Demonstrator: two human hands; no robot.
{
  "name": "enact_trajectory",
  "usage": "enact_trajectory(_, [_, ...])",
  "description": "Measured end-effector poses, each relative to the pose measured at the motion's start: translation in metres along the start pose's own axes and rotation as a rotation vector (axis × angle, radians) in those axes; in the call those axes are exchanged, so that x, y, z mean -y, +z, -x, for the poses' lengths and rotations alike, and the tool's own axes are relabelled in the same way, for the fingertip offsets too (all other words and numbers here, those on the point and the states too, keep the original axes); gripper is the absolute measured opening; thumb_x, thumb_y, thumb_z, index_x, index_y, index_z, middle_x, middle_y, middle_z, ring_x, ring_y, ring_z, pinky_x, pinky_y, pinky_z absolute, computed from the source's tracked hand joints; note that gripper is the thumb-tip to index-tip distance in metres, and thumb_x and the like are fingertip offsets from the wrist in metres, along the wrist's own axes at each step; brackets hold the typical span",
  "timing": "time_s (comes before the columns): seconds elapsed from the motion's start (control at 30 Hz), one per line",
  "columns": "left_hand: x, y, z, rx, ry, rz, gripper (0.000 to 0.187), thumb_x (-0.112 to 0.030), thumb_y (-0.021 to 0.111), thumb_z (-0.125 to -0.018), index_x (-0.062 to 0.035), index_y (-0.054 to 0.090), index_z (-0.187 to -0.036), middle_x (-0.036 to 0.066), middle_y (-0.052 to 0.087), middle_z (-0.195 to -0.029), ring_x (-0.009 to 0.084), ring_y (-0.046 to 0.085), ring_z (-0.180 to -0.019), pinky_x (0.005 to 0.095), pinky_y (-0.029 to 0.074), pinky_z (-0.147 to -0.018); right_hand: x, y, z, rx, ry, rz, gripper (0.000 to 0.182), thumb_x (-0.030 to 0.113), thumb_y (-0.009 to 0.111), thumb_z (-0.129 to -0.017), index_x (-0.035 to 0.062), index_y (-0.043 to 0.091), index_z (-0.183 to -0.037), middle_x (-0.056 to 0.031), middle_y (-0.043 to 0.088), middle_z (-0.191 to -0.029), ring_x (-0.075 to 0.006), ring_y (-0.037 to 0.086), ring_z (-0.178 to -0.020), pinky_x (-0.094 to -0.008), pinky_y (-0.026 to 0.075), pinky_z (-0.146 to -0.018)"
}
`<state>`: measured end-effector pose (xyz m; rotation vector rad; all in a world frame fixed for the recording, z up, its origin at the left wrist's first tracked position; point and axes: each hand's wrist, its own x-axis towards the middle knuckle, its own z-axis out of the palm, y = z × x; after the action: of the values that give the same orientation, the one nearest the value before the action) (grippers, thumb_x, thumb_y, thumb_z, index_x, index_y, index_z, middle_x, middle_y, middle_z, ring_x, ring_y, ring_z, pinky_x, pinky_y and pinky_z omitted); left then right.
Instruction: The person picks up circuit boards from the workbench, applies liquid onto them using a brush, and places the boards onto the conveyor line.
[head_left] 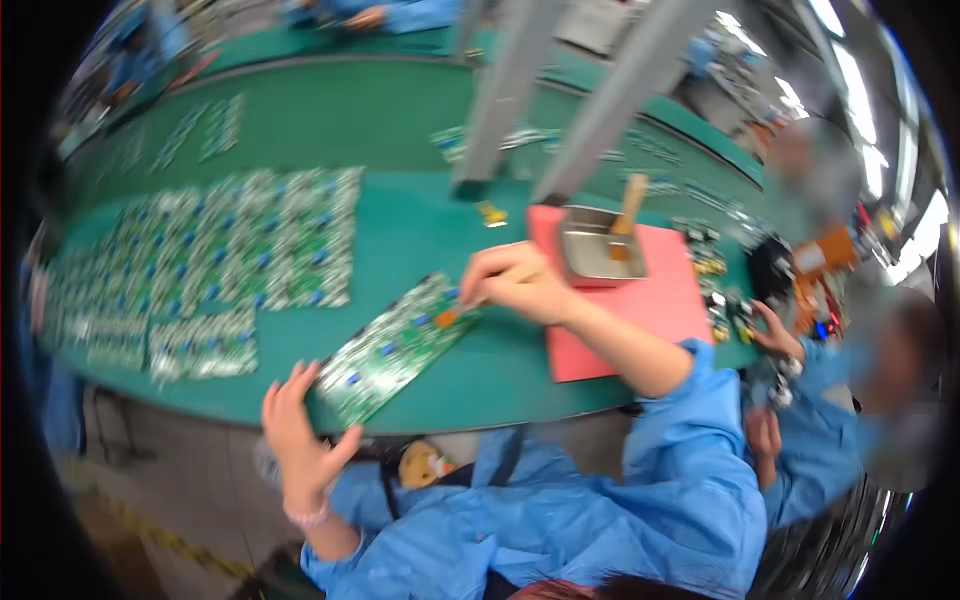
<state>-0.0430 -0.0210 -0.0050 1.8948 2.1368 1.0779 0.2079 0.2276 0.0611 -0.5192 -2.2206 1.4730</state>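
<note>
A green circuit board panel (393,345) with blue parts lies slanted on the green table in front of me. My right hand (520,285) is closed around a small brush, whose orange-brown bristles (446,319) are at the panel's upper right end. Blur hides whether the bristles press on it. My left hand (303,425) has its fingers spread at the panel's lower left end, near or touching its edge.
Rows of circuit board panels (220,245) cover the table's left side. On a red mat (665,315) stands a metal tray (590,262) with a wooden-handled brush (629,210) in it. A yellow object (491,214) lies behind my right hand. At right, a co-worker's hand (778,332) touches small parts.
</note>
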Motion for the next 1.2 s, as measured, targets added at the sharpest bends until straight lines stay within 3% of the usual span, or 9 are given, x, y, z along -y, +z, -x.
enact_trajectory(0.13, [0.005, 0.005, 0.005, 0.004, 0.011, -0.008, 0.077, -0.025, 0.073, -0.065, -0.0004, 0.049, -0.133, 0.014, 0.057, -0.132, 0.0335, 0.047, -0.132, 0.0503, 0.025, -0.113, 0.014, -0.001, 0.033, -0.067, -0.009, -0.053, 0.016, 0.006, 0.055, -0.082, -0.0006, 0.069, -0.087, -0.007, 0.069, -0.086, -0.0131, 0.064, -0.082, -0.0282, 0.051, -0.073])
enact_trajectory(0.4, [0.014, 0.012, 0.01, 0.005, 0.007, 0.058, 0.082, -0.024, 0.07, -0.066, 0.0012, 0.042, -0.139, 0.018, 0.055, -0.136, 0.0327, 0.046, -0.131, 0.0498, 0.019, -0.116, 0.029, -0.002, 0.117, -0.165, 0.013, -0.107, 0.022, 0.006, 0.054, -0.081, -0.0021, 0.068, -0.096, -0.0048, 0.066, -0.078, -0.0083, 0.06, -0.07, -0.0238, 0.047, -0.062])
enact_trajectory(0.47, [0.018, 0.011, 0.011, 0.024, 0.042, 0.046, 0.085, -0.006, 0.068, -0.065, -0.0005, 0.037, -0.144, 0.017, 0.049, -0.138, 0.0317, 0.044, -0.129, 0.0437, 0.026, -0.112, 0.026, -0.003, 0.133, -0.188, 0.151, -0.225, 0.023, 0.007, 0.055, -0.081, -0.0019, 0.068, -0.097, -0.0053, 0.066, -0.077, -0.0089, 0.061, -0.07, -0.0242, 0.048, -0.062])
enact_trajectory(0.53, [0.021, 0.012, 0.011, 0.019, 0.039, 0.042, 0.085, -0.006, 0.068, -0.065, -0.0001, 0.037, -0.144, 0.017, 0.049, -0.138, 0.032, 0.045, -0.129, 0.0437, 0.027, -0.112, 0.013, -0.004, 0.142, -0.197, 0.057, -0.185, 0.023, 0.006, 0.055, -0.081, -0.002, 0.068, -0.097, -0.0055, 0.066, -0.077, -0.0094, 0.062, -0.07, -0.0238, 0.049, -0.062])
enact_trajectory(0.8, [0.045, 0.023, 0.012, -0.018, 0.096, 0.096, 0.085, -0.006, 0.068, -0.066, 0.0044, 0.035, -0.144, 0.022, 0.048, -0.137, 0.0327, 0.046, -0.129, 0.0423, 0.031, -0.112, 0.003, -0.005, 0.166, -0.364, 0.19, -0.398, 0.023, 0.009, 0.055, -0.081, -0.0018, 0.068, -0.097, -0.0048, 0.067, -0.079, -0.0088, 0.061, -0.069, -0.0225, 0.047, -0.06])
enact_trajectory(1.0, [0.04, 0.022, 0.013, -0.026, 0.095, 0.091, 0.085, -0.005, 0.067, -0.065, 0.003, 0.036, -0.144, 0.021, 0.048, -0.138, 0.0327, 0.046, -0.129, 0.0426, 0.029, -0.112, -0.003, -0.002, 0.168, -0.334, 0.173, -0.407, 0.022, 0.005, 0.05, -0.082, -0.0026, 0.067, -0.096, -0.0052, 0.065, -0.077, -0.01, 0.064, -0.069, -0.022, 0.05, -0.061])
enact_trajectory(1.2, [0.03, 0.017, 0.012, -0.017, 0.098, 0.053, 0.085, -0.005, 0.067, -0.064, 0.001, 0.038, -0.143, 0.019, 0.05, -0.137, 0.0325, 0.047, -0.128, 0.0429, 0.029, -0.111, -0.004, 0.001, 0.166, -0.318, 0.215, -0.421, 0.025, 0.007, 0.054, -0.08, -0.0026, 0.068, -0.099, -0.0045, 0.066, -0.078, -0.0091, 0.061, -0.069, -0.0227, 0.048, -0.061])
